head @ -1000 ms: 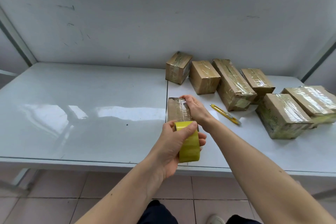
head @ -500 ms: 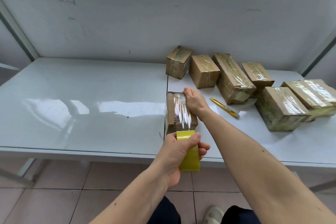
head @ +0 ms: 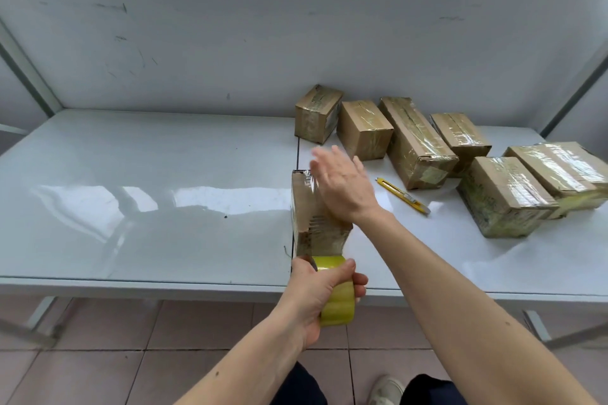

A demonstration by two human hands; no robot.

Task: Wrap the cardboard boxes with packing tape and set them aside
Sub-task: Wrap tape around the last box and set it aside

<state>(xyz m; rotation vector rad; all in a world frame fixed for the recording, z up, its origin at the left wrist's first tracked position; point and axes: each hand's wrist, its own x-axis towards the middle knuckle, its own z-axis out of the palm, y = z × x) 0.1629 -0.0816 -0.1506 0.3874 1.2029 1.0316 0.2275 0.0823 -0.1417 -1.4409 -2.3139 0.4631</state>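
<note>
A small cardboard box point(head: 304, 217) lies near the front edge of the white table point(head: 148, 194), at the seam between its two halves. My left hand point(head: 316, 289) grips a yellow roll of packing tape point(head: 335, 293) just in front of the box, and clear tape runs from the roll onto the box's near end. My right hand point(head: 342, 186) lies flat with straight fingers on the box's top, blurred by motion, hiding the right side of the box.
Several taped cardboard boxes point(head: 414, 141) stand in a row at the back right of the table, the largest point(head: 503, 196) nearest the front. A yellow utility knife point(head: 403, 196) lies between them and my right hand. A white wall panel point(head: 230, 43) backs the table.
My right hand has let go of the box's far end and now sweeps flat along its top. My left hand has drawn the tape roll back toward me.
</note>
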